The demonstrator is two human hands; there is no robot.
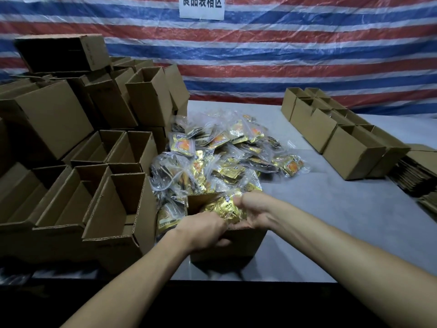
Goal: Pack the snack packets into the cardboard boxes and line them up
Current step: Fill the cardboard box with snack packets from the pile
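both hands in: left hand (203, 230) and right hand (254, 210) clutch crinkly gold foil packets (223, 208) inside the corrugated cardboard box (236, 247) beneath them, glossy pile (224, 152) just beyond.

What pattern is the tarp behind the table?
The tarp has red, white and blue stripes; head view.

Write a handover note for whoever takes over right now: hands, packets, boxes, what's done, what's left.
Left hand appears to grip the near rim of the open box.
Right hand holds gold packets at its mouth.
The packet pile lies behind it on the table; empty boxes are stacked left.
Done: a row of boxes is lined up far right, contents hidden.
Left: fill this box, pack the pile, line up.
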